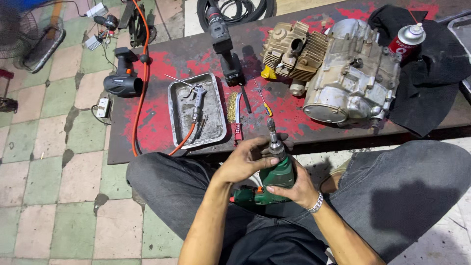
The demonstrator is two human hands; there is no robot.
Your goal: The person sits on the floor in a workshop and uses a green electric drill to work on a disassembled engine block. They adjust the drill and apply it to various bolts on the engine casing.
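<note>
Green drill [274, 176] clamped in both hands' grip, metal tray [175, 105] and engine [351, 78] beyond.

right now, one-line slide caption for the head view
Both hands grip a green power drill over the lap, before a grey metal engine on a red-stained board.

The left hand [244, 162] and right hand [294, 189] hid most of the green drill [274, 179]. The fan [29, 39] at upper left and the tyre [235, 10] at top were cut off by the frame edge.
</note>
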